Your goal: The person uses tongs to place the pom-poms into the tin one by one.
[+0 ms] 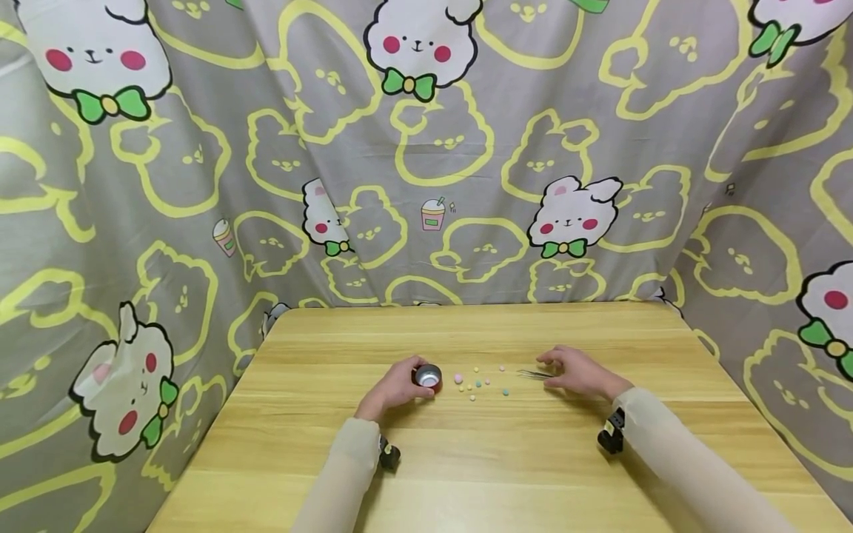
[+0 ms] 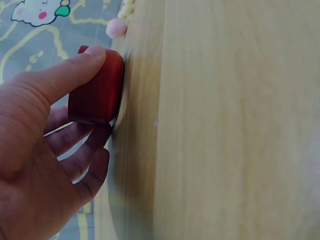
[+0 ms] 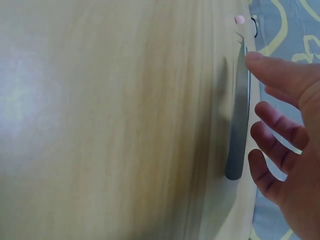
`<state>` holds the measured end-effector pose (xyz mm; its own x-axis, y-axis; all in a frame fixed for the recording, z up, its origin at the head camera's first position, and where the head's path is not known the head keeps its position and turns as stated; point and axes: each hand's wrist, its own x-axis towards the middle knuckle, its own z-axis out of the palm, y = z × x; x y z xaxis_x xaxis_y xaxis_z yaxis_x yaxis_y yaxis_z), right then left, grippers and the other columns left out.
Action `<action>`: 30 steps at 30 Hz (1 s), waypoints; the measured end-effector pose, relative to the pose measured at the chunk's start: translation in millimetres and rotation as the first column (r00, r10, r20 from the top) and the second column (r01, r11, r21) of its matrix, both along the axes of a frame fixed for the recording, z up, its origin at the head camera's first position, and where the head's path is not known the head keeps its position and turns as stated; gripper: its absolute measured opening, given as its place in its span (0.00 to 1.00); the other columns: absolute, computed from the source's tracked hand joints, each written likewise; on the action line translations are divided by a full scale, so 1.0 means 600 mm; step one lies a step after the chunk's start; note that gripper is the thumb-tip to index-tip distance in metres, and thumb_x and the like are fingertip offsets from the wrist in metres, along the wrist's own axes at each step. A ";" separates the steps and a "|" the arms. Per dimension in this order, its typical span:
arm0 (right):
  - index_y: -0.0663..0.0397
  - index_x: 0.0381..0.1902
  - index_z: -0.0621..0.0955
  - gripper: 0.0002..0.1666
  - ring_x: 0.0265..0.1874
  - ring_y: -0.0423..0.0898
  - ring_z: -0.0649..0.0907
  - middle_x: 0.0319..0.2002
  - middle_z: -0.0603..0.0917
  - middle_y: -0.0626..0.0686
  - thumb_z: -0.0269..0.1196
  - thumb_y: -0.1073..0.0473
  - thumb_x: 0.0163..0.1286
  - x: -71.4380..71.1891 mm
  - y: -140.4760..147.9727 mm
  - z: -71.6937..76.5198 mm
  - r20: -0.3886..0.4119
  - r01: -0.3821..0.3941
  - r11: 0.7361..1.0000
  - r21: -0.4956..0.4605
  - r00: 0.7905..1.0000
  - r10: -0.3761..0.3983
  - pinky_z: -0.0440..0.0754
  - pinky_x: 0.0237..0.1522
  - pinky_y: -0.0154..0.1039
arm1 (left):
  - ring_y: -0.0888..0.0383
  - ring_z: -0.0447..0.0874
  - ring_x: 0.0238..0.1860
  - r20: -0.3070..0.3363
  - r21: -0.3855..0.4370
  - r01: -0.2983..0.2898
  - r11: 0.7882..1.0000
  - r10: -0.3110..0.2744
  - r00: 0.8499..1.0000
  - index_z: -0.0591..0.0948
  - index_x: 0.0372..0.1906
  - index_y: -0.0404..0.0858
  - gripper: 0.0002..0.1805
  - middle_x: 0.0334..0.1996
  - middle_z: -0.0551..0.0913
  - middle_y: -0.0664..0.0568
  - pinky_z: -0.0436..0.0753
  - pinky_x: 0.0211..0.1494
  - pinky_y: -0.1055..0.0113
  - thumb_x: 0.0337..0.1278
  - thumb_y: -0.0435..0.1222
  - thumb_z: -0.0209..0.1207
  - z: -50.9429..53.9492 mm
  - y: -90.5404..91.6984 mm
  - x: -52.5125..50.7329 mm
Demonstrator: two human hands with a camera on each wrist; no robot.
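My left hand [image 1: 396, 383] holds a small round container [image 1: 429, 377], red outside and silvery inside, on the wooden table. In the left wrist view the thumb lies along the red container [image 2: 97, 90] and the fingers curve behind it. Metal tweezers [image 3: 240, 110] lie flat on the table, their bent tips pointing at the small balls. Close beside them is my right hand [image 1: 578, 372], thumb near the tweezers and fingers loosely bent, gripping nothing. Between the hands are several tiny pompom-like balls, among them a larger pink ball [image 1: 458, 378] and a teal ball [image 1: 506, 392].
The wooden table [image 1: 466, 474] spreads around both hands. A grey curtain [image 1: 466, 200] with cartoon animals hangs behind the table and along both sides. A black wrist camera [image 1: 389, 454] sits on the left sleeve, another wrist camera [image 1: 611, 433] on the right.
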<state>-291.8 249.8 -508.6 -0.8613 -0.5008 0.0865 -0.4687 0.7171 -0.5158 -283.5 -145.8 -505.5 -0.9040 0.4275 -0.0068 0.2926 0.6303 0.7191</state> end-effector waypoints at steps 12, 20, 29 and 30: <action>0.59 0.49 0.81 0.21 0.33 0.43 0.76 0.37 0.78 0.47 0.70 0.63 0.56 -0.016 -0.005 -0.012 0.029 -0.036 0.999 -0.029 0.999 0.037 0.75 0.35 0.39 | 0.49 0.76 0.49 0.017 0.018 -0.013 1.000 0.012 1.000 0.74 0.51 0.34 0.26 0.46 0.78 0.45 0.72 0.55 0.53 0.46 0.34 0.71 0.003 0.001 0.006; 0.57 0.45 0.83 0.15 0.35 0.43 0.77 0.38 0.80 0.47 0.68 0.66 0.58 -0.022 -0.007 -0.018 0.029 -0.050 0.999 -0.021 0.998 0.051 0.76 0.36 0.40 | 0.50 0.76 0.49 0.015 0.020 -0.013 1.000 0.013 1.000 0.74 0.51 0.34 0.26 0.46 0.78 0.45 0.72 0.55 0.53 0.46 0.35 0.71 0.004 0.001 0.005; 0.54 0.42 0.84 0.12 0.35 0.42 0.77 0.37 0.80 0.46 0.67 0.66 0.59 -0.024 -0.002 -0.019 0.040 -0.053 0.999 -0.008 0.998 0.053 0.76 0.37 0.41 | 0.50 0.76 0.49 0.026 0.011 -0.020 1.000 0.020 0.999 0.74 0.52 0.34 0.27 0.46 0.78 0.46 0.72 0.54 0.55 0.46 0.35 0.71 0.002 0.000 0.004; 0.55 0.42 0.84 0.12 0.35 0.42 0.77 0.37 0.80 0.46 0.67 0.66 0.59 -0.024 -0.002 -0.019 0.038 -0.057 0.998 -0.007 0.998 0.057 0.76 0.36 0.41 | 0.50 0.76 0.49 0.026 0.009 -0.020 1.000 0.020 0.999 0.74 0.52 0.35 0.27 0.46 0.78 0.46 0.72 0.54 0.55 0.46 0.35 0.71 0.002 0.000 0.003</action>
<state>-306.2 248.4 -520.2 -0.8339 -0.5490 0.0575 -0.4890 0.6864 -0.5382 -281.5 -145.9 -504.2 -0.9119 0.4095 -0.0264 0.2613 0.6291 0.7321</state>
